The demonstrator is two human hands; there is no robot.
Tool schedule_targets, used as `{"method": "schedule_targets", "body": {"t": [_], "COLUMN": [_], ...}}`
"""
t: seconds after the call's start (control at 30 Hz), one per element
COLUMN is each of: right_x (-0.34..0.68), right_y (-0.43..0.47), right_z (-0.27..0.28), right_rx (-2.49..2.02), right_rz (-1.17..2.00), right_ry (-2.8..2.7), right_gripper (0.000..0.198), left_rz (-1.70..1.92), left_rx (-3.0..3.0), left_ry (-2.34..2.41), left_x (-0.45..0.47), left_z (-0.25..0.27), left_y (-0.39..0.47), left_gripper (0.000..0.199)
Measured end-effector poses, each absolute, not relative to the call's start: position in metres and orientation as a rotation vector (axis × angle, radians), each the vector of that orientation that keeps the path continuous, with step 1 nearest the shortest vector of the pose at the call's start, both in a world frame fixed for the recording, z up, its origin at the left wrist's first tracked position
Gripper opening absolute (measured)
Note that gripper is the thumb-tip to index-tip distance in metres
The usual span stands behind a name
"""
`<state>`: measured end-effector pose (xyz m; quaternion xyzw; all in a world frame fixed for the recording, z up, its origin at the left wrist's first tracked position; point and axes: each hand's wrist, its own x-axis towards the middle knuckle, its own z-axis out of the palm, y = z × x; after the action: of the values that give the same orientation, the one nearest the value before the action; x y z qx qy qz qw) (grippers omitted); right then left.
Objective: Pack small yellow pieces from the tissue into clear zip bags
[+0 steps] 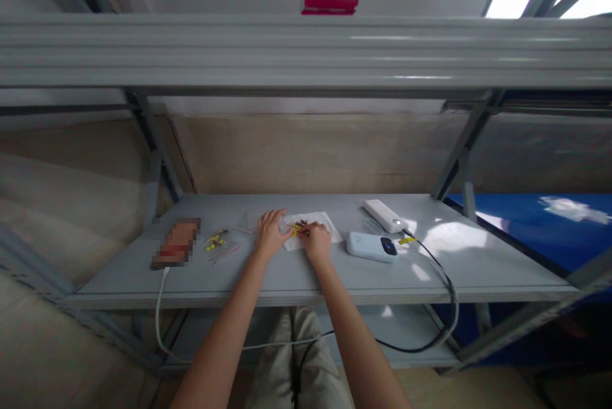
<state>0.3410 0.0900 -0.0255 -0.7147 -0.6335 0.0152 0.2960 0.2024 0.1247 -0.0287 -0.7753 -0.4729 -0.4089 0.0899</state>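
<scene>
A white sheet [329, 224], perhaps paper or tissue, lies on the grey shelf, with a small heap of yellow and dark brown pieces [297, 229] on it. My left hand [270, 234] rests at the sheet's left side, its fingers stretched and its thumb pointing at the heap. Over the right part of the heap, my right hand [317, 240] has its fingers curled and drawn together at the pieces. What those fingertips hold is too small to make out. Left of my hands lies a clear bag [222, 250] with more yellow and dark pieces [215, 241].
A phone-like device [176, 243], blurred out, lies at the left with a white cable [159, 313]. To the right are a white power bank [384, 215] and a pale blue one [371, 247] with cables. A thick grey beam [306, 52] crosses above; uprights flank the shelf [406, 278].
</scene>
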Motion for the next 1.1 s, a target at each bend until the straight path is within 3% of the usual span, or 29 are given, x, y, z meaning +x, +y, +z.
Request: {"method": "schedule_targets", "body": {"t": [0.6, 0.9, 1.1], "right_x": [0.3421, 0.3403, 0.3435], "right_y": [0.096, 0.0886, 0.0947], "right_z": [-0.0236, -0.0233, -0.0257], "right_rx": [-1.611, -1.913, -1.851], "right_rz": [0.123, 0.043, 0.068], "right_ry": [-1.646, -1.671, -1.574], "right_gripper": [0.021, 0.016, 0.022], "left_rz": [-1.131, -1.191, -1.172], "left_rx": [-2.44, -2.341, -2.391], "left_ry": [-1.324, -1.421, -1.414], "left_x": [0.202, 0.1996, 0.2008], "left_z": [-0.0329, -0.0317, -0.0333], "left_y": [0.1268, 0.1274, 0.128], "left_gripper": [0.045, 0.045, 0.046]}}
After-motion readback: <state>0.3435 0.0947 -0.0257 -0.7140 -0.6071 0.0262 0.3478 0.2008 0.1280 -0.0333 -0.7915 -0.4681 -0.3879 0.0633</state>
